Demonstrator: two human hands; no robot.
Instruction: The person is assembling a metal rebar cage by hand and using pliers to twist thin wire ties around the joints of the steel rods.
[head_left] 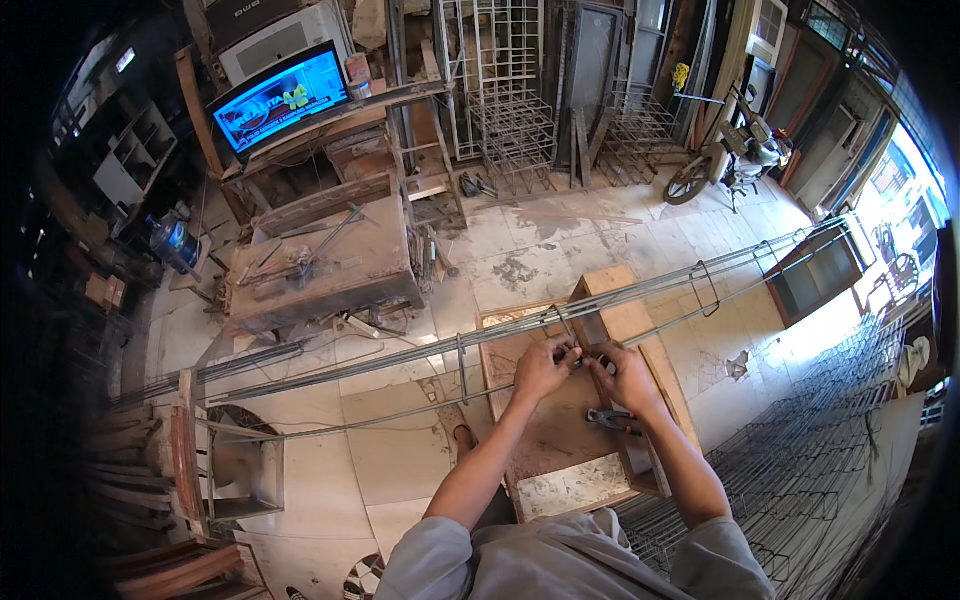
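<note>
Both hands meet at a long cage of steel rods (500, 335) lying across a wooden counter (620, 300). The left hand (541, 370) has its grip clenched on a rod; the right hand (628, 375) is grasping the rod beside it. Pliers (612, 420) lie just below the right hand.

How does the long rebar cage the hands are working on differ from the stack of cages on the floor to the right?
The rebar cage is a single piece, raised across the wooden stand, with the left hand and right hand at one of its stirrups. The stacked cages are many, lie low on the floor, and nobody touches them. The single cage spans most of the view; the stack sits only at the right. Both are grey steel bars tied into frames.
</note>
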